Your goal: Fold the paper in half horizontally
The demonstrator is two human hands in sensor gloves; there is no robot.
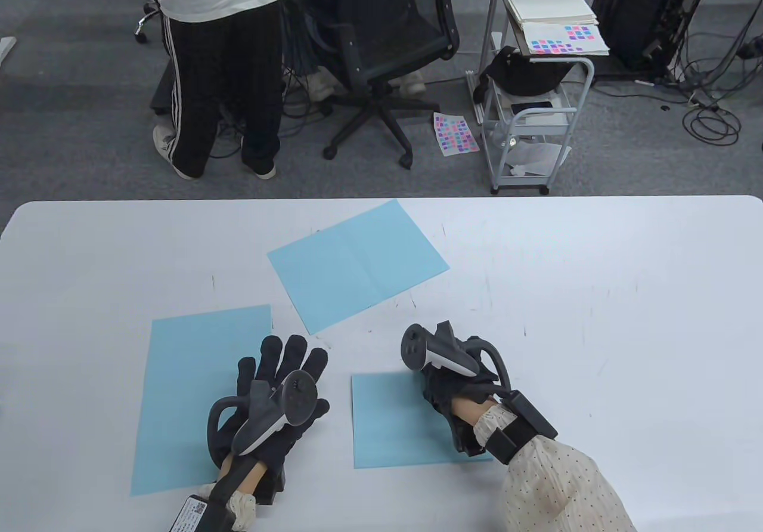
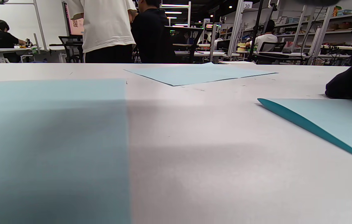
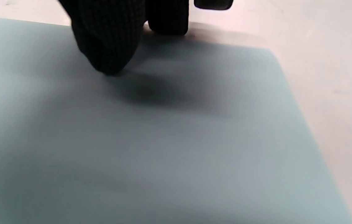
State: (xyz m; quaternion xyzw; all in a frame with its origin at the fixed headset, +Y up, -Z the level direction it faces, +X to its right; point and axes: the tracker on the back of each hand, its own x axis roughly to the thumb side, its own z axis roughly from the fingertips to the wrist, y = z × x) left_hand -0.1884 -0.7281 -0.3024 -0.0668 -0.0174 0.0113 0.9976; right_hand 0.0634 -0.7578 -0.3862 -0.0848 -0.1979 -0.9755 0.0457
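Three blue sheets on a white counter [image 1: 596, 293], a gloved hand on two of them.

Lower left, a full sheet [image 1: 191, 377] lies under the left hand [image 1: 280, 401], fingers [image 1: 292, 353] straight and spread. At centre lies a creased sheet [image 1: 357, 263], untouched. Lower centre, the folded paper [image 1: 399, 424] lies under the right hand [image 1: 453, 395], its fingers [image 3: 107, 40] pressing the far edge; how far they curl I cannot tell.
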